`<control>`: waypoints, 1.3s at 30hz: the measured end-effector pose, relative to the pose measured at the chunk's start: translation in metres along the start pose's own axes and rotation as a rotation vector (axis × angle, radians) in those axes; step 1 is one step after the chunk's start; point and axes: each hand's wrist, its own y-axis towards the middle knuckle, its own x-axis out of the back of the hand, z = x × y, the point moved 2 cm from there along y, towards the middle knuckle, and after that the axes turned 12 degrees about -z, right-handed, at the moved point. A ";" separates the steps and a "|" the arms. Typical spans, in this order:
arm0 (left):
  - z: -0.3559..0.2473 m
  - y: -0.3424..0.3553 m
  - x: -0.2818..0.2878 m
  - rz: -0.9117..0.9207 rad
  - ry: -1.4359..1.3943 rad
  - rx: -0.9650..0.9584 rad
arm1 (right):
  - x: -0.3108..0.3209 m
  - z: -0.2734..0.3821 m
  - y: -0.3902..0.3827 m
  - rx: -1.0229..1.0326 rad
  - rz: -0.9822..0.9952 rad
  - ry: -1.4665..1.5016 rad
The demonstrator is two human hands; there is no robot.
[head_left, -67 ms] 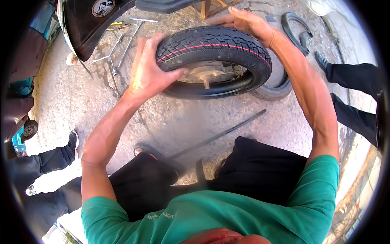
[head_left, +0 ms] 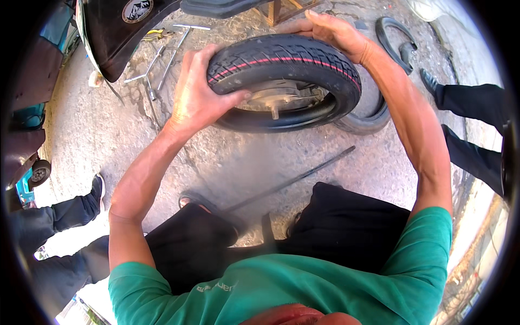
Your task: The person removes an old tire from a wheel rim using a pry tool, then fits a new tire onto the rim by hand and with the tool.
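A black tyre with a red line round its tread is held up tilted in front of me. My left hand grips its left side, thumb over the near sidewall and fingers around the tread. At the far right side, my right hand lies against the tread with its fingers stretched out and its thumb raised; part of its fingers is hidden behind the tyre. Through the tyre's opening shows a dusty metal wheel hub with a short axle end; whether it touches the tyre I cannot tell.
A long dark bar lies on the concrete before my feet. Metal wrenches and yellow-handled pliers lie at far left, beside a dark vehicle panel. Right of the tyre are loose black rubber rings. Other people's legs flank me.
The tyre has turned slightly and shifted a touch to the left. Both hands stay in almost the same place.
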 end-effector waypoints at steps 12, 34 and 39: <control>0.020 0.002 0.004 0.058 0.024 0.029 | -0.005 0.002 -0.046 0.283 -0.247 -0.811; 0.055 0.037 0.009 0.457 -0.164 0.146 | -0.001 -0.010 -0.053 0.493 -0.367 -0.937; 0.057 0.036 0.006 0.525 -0.274 0.246 | -0.001 -0.013 -0.053 0.310 -0.402 -0.857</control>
